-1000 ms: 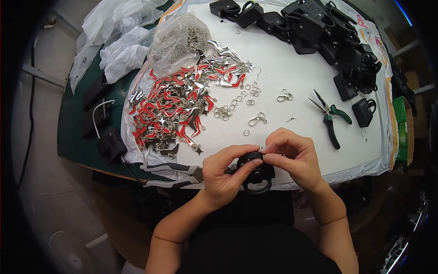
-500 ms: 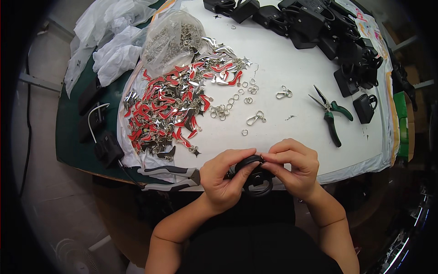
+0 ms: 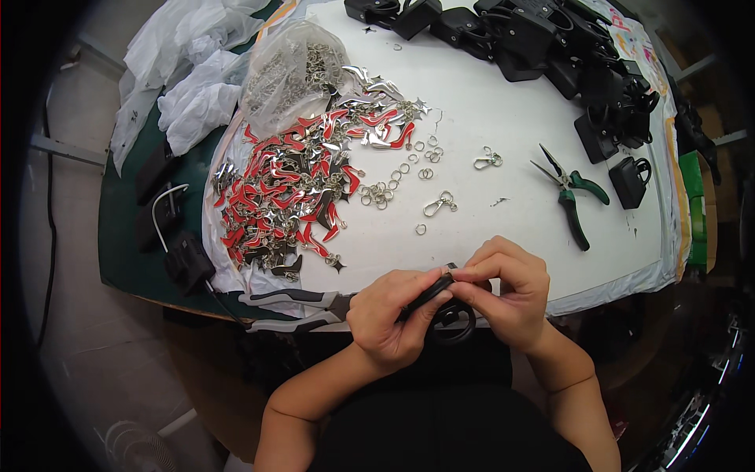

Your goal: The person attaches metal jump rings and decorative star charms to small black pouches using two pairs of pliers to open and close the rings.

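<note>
The left arm (image 3: 314,393) and right arm (image 3: 570,377) rise bare from the lower edge, angled inward. The left grip (image 3: 385,315) pinches, thumb below forefinger, pointing right. The right grip (image 3: 510,287) faces it, fingers curled, thumb and forefinger drawn together. Their tips meet just beside each other, before the torso (image 3: 440,429).

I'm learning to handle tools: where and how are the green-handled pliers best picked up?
Probably by both green handles, from the near right side: the pliers lie open, with the handles spread toward the person and the right, and the pointed jaws facing away to the left. The right hand is nearer.
</note>
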Demonstrator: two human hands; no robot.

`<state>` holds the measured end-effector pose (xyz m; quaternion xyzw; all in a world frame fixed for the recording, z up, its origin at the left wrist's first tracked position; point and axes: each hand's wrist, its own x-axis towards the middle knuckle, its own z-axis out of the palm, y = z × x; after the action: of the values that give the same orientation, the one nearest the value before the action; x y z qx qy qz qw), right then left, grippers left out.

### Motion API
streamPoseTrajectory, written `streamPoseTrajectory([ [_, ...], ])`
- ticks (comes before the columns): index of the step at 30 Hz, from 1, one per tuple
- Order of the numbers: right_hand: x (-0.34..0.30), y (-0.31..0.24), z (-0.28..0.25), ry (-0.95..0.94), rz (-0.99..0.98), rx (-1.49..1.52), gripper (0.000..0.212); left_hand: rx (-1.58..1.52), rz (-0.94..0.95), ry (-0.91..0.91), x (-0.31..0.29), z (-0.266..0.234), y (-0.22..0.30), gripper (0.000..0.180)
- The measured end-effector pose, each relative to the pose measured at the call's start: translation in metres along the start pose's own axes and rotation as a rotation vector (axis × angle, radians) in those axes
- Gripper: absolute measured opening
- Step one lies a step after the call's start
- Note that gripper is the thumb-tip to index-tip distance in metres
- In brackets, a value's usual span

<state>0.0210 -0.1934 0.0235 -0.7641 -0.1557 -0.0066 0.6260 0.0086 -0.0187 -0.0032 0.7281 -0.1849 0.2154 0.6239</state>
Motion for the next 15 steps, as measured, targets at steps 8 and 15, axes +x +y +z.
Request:
streamPoseTrajectory([
  [8,0.002,-0.018,-0.017,-0.119,0.325,0.389,0.009,-0.106,-0.054,-0.206,0.011,-0.020,-0.001,0.034],
  [15,-0.003,-0.029,-0.008,-0.031,-0.044,-0.160,0.016,0.125,0.260,-0.147,0.009,-0.016,0.003,0.033],
])
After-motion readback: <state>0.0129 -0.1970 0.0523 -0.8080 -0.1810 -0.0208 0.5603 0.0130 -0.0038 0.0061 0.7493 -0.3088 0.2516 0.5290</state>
